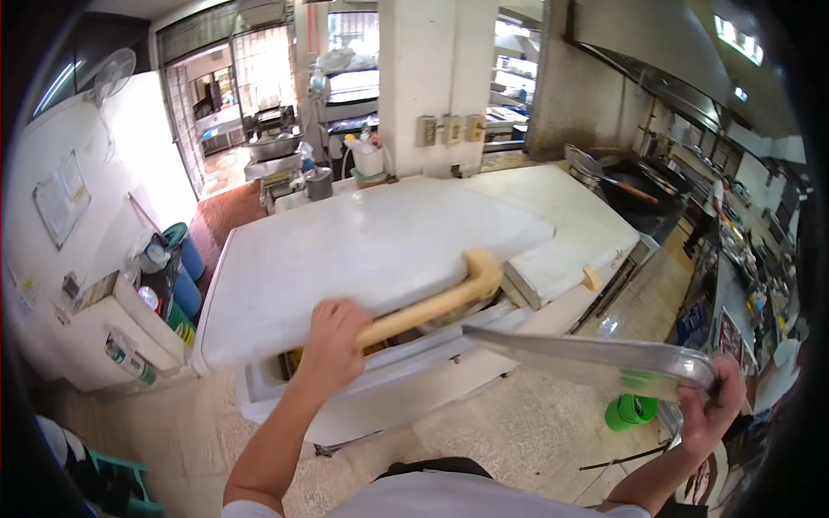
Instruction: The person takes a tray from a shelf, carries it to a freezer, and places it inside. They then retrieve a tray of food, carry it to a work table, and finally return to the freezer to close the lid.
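Observation:
A white chest freezer (406,393) stands before me with its large lid (345,242) partly raised. Along the lid's front runs a thick yellowish bar (423,312), bent at its right end like a handle. My left hand (335,341) is wrapped round the left end of this bar, at the lid's edge. Under the lid a strip of the inside shows, its contents mostly hidden. In my right hand (712,399) is a shallow metal tray (596,358), gripped by its rim and tilted nearly edge-on, its far end close to the freezer opening.
A second white lid section (570,229) adjoins on the right, beyond it a wok (639,190) and a strainer (585,161). A green bucket (630,412) sits on the floor at right. Blue bins (184,289) line the left wall. A green stool (121,475) is at lower left.

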`<action>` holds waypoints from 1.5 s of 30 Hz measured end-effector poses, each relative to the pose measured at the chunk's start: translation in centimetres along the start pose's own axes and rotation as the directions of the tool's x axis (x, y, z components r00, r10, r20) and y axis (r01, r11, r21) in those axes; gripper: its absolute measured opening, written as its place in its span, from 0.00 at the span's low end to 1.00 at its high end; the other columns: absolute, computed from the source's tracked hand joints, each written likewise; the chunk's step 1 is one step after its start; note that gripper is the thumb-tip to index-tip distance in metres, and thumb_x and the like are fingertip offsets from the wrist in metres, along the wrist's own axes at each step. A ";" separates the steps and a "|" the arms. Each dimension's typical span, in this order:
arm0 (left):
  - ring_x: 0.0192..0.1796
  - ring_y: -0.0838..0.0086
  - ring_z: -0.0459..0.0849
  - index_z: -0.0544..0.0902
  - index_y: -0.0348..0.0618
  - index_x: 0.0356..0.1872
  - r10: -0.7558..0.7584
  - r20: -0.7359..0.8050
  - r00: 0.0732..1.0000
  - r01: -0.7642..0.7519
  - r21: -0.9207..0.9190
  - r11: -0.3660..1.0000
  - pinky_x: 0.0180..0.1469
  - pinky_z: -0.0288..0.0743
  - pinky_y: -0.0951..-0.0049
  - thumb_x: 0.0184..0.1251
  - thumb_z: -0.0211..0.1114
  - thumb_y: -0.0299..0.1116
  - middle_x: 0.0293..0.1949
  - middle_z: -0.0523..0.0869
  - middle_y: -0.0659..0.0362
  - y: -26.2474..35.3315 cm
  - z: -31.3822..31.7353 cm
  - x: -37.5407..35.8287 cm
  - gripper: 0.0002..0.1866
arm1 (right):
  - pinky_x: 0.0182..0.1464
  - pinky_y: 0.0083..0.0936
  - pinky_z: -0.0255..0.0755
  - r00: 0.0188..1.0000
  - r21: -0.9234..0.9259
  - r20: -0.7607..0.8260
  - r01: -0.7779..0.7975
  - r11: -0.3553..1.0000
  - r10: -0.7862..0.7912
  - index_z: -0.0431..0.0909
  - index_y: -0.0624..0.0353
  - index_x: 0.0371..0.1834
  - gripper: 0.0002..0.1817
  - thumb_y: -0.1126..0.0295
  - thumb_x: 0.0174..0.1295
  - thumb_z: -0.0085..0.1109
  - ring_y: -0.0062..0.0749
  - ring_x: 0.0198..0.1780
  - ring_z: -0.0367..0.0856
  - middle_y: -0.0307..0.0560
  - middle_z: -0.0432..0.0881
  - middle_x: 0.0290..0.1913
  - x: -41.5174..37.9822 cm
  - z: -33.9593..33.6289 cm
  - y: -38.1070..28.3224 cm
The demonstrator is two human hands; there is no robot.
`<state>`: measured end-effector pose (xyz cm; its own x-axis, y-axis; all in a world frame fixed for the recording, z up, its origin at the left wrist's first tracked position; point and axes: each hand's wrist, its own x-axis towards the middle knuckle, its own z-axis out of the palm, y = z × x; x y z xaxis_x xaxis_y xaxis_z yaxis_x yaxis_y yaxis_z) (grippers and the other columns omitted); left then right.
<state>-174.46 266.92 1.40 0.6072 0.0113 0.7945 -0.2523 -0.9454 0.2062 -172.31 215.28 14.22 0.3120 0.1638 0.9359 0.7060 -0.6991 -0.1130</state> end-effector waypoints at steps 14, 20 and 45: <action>0.58 0.50 0.76 0.78 0.41 0.38 -0.055 0.047 0.997 0.048 0.136 0.990 0.65 0.68 0.44 0.41 0.67 0.17 0.44 0.80 0.53 -0.7 10.9 -17.0 0.18 | 0.30 0.34 0.68 0.916 0.082 0.398 -0.092 0.992 0.052 0.78 0.56 0.29 0.19 0.69 0.38 0.83 0.46 0.26 0.78 0.45 0.77 0.24 -2.8 1.1 2.0; 0.60 0.48 0.76 0.78 0.40 0.50 -0.045 0.145 0.988 0.061 -0.109 0.992 0.66 0.68 0.46 0.38 0.82 0.29 0.55 0.79 0.48 5.4 8.2 -13.8 0.32 | 0.30 0.39 0.72 0.864 0.030 0.486 -0.171 0.985 0.135 0.80 0.57 0.31 0.14 0.71 0.46 0.78 0.48 0.29 0.82 0.47 0.80 0.27 -7.3 1.1 -3.8; 0.38 0.72 0.88 0.83 0.40 0.33 0.826 0.459 0.327 0.490 -0.830 0.267 0.44 0.81 0.72 0.56 0.79 0.20 0.33 0.89 0.57 36.1 0.2 -26.9 0.11 | 0.33 0.38 0.77 0.529 -0.508 -0.010 -0.733 0.451 0.849 0.82 0.58 0.31 0.11 0.71 0.49 0.76 0.47 0.33 0.84 0.47 0.83 0.30 -35.0 -27.1 -36.0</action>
<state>-199.72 232.41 -12.62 0.3362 -0.9266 0.1683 -0.3950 0.0235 0.9184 -225.88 215.85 -5.44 0.7581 -0.5135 0.4021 -0.2335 -0.7894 -0.5678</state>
